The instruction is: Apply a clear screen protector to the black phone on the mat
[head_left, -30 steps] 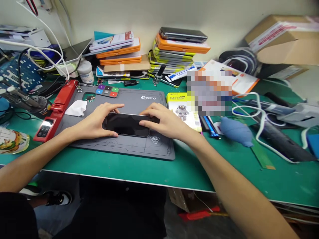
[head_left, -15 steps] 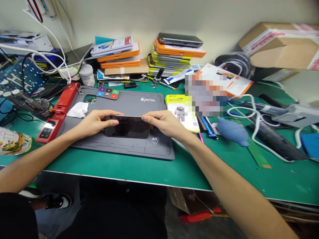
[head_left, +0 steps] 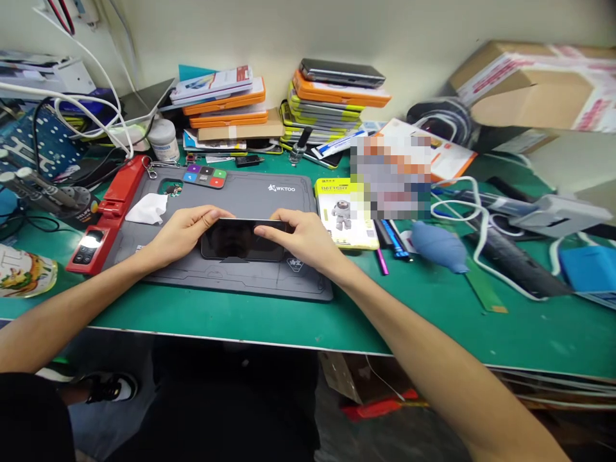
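Observation:
A smartphone with a dark, glossy screen lies sideways over the grey work mat, its screen facing me. My left hand is closed at the phone's left end, the thumb now along the upper left corner. At the opposite end my right hand grips the phone, with its thumb laid over the upper part of the screen. The fingers behind the phone are hidden. Left of my left hand, a crumpled white cloth rests on the mat.
A red clamp-like device borders the mat's left side. To the right are a yellow battery box, a blue air blower and a black-handled tool. Stacked flat boxes stand along the wall. A drink cup is at far left.
My right thumb has slid left across the phone's screen. My left thumb has lifted off the screen to the upper edge. The whole view has shifted slightly.

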The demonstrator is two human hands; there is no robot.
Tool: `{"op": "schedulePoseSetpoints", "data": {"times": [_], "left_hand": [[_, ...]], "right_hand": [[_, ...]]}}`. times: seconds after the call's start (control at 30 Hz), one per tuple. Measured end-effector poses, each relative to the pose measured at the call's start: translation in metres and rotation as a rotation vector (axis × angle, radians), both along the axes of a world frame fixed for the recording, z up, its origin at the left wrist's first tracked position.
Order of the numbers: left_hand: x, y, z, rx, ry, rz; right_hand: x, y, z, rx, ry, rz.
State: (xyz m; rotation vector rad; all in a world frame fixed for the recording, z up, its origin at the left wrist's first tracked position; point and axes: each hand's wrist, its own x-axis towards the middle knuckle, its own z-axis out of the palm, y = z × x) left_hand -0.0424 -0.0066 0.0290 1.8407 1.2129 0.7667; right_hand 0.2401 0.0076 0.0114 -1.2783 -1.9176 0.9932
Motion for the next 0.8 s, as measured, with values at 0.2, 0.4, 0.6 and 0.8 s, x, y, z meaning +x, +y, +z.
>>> {"op": "schedulePoseSetpoints", "data": {"times": [0.2,0.4,0.6,0.8], "left_hand": [[-0.003,0.003,-0.002,-0.004,0.021,0.069],[-0.003,0.004,0.0,-0.085,-0.042,-0.015],[0.003,0.005,0.002,-0.109,-0.059,0.004],[0.021,0.0,0.001,-0.034,0.045,0.132]], "right_hand": [[-0.005,0.001,-0.003,-0.072,0.148,0.029],[-0.005,0.002,-0.006,-0.073,0.15,0.03],[-0.007,0.0,-0.004,0.012,0.063,-0.033],[-0.013,-0.001,-0.001,0.067,-0.136,0.001]]}}
